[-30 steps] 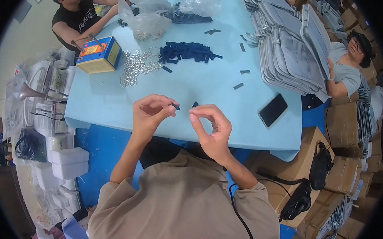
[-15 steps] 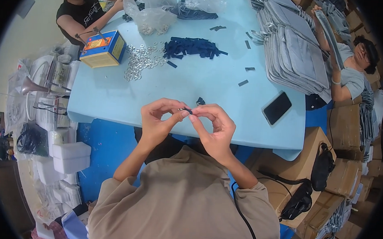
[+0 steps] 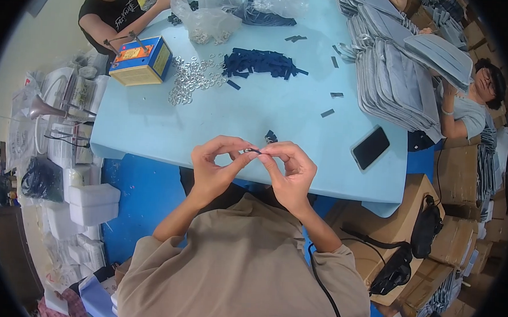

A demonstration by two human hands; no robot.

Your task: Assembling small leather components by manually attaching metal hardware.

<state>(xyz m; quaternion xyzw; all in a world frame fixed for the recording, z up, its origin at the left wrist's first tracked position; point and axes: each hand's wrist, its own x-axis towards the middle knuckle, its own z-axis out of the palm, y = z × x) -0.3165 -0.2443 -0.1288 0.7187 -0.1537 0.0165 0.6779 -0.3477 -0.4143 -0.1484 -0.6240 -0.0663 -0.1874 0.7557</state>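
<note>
Near the front edge of the light-blue table [image 3: 152, 124], my left hand [image 3: 213, 169] and my right hand [image 3: 292, 175] meet fingertip to fingertip. Both pinch a short dark fabric strip [image 3: 255, 151] between them. A small metallic glint shows at its left end by my left fingers, perhaps a ring, too small to be sure. Just beyond my fingers lies a little dark folded piece [image 3: 271, 136] with a bit of metal. Farther off are a heap of dark-blue strips [image 3: 259, 64] and, left of it, scattered silver metal rings [image 3: 190, 79].
A blue-and-yellow box [image 3: 139, 62] stands at the table's left, near plastic bags [image 3: 207, 18]. Toward the right lie a phone [image 3: 370, 147], loose strips [image 3: 327, 113] and stacked grey fabric pieces [image 3: 393, 79]. Two co-workers sit beyond. Cardboard boxes [image 3: 460, 169] fill the right side.
My hands stay pinched together on the strip, which now shows more stretched out between the fingertips. The co-worker at the right has lowered a grey piece over the stack.
</note>
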